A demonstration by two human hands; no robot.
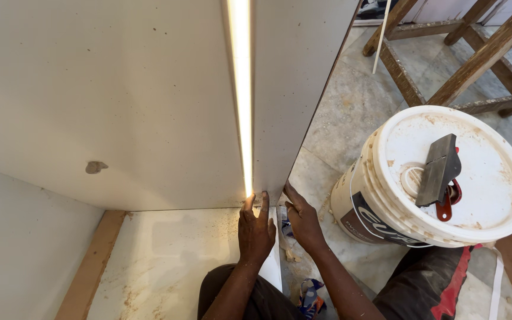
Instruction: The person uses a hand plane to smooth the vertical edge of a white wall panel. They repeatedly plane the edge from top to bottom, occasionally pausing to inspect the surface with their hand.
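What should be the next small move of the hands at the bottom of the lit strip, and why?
Probably press the strip's lower end into the panel. The left hand lies flat with fingertips at the glowing LED strip's bottom end, and the right hand braces the white panel's edge beside it.

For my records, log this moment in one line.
left hand: on lit strip | right hand: on panel edge | bucket: nearby

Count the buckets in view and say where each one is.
1. A white lidded bucket stands on the tiled floor to the right of the white panel that both hands touch, with a scraper lying on its lid. Others may be outside the frame.
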